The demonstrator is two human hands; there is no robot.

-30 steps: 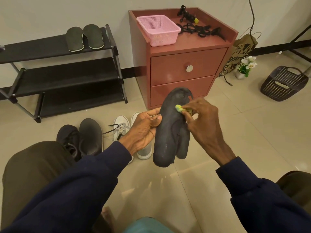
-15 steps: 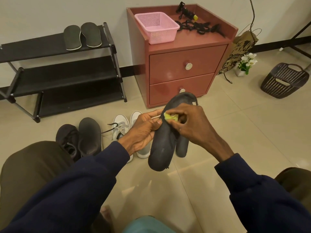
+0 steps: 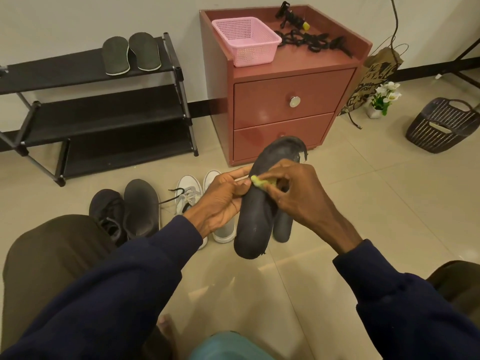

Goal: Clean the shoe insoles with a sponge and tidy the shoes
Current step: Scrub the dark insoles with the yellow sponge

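My left hand (image 3: 223,201) grips the left edge of a dark insole (image 3: 255,224) held upright in front of me. A second dark insole (image 3: 283,228) shows just behind it. My right hand (image 3: 296,193) pinches a small yellow-green sponge (image 3: 259,181) and presses it on the insole's middle. On the floor behind stand a pair of dark shoes (image 3: 127,211) and a pair of white sneakers (image 3: 192,193), partly hidden by my left hand. Two dark insoles (image 3: 130,53) lie on the top shelf of the black shoe rack (image 3: 85,110).
A red two-drawer cabinet (image 3: 283,100) stands behind the insole, with a pink basket (image 3: 245,41) and black straps (image 3: 309,38) on top. A paper bag (image 3: 374,79), a small flower pot (image 3: 381,100) and a dark woven basket (image 3: 441,126) are at the right. My knees frame the tiled floor.
My right hand has slid the sponge from the insole's upper part down and left toward its middle. My left hand keeps its hold.
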